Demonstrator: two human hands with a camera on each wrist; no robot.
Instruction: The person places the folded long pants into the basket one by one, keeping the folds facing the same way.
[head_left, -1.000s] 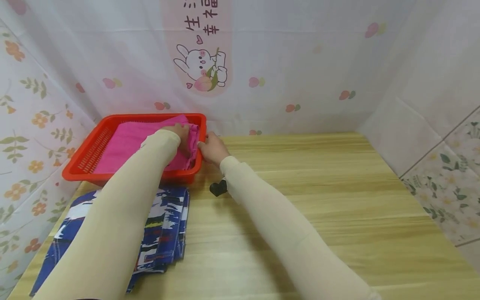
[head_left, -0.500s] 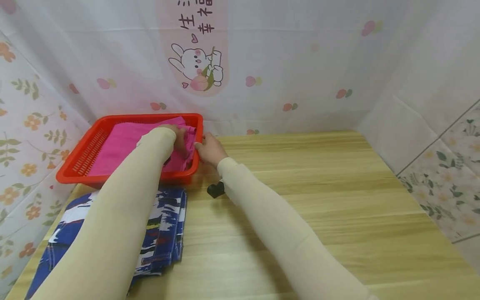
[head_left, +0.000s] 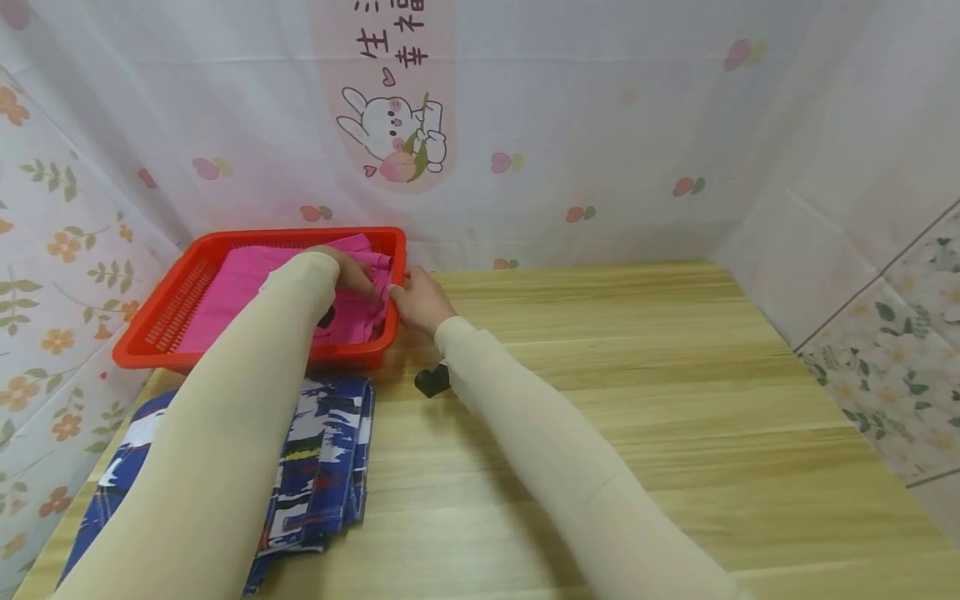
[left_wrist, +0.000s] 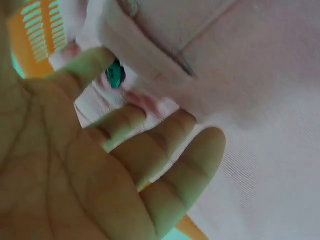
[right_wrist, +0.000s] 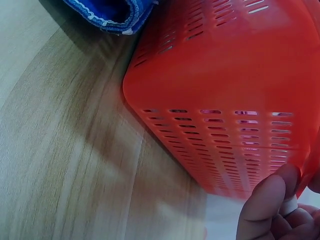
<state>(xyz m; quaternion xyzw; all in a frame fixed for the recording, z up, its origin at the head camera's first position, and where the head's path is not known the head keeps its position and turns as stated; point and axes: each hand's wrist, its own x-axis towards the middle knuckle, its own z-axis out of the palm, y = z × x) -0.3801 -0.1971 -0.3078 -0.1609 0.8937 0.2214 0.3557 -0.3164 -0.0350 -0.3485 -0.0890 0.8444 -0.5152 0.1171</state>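
A red plastic basket [head_left: 360,357] stands at the back left, with a folded pink garment [head_left: 232,292] inside. My left hand [head_left: 348,275] reaches in at the basket's right end. In the left wrist view its palm shows, and its loosely extended fingers [left_wrist: 180,170] touch the garment's stitched, thick band beside a shiny green button [left_wrist: 115,74]. My right hand [head_left: 422,302] grips the basket's right rim from outside, and in the right wrist view thumb and fingers pinch the rim above the slotted wall [right_wrist: 215,75].
A folded blue garment [head_left: 330,467] with a multicoloured print lies in front of the basket, partly hidden by my left sleeve [head_left: 217,433]. Wooden tabletop [head_left: 637,400] extends to the right. A patterned white curtain [head_left: 570,125] hangs behind.
My left hand has shifted slightly left over the pink garment, its fingers now stretching toward the basket's right end. My right hand keeps its grip on the rim.
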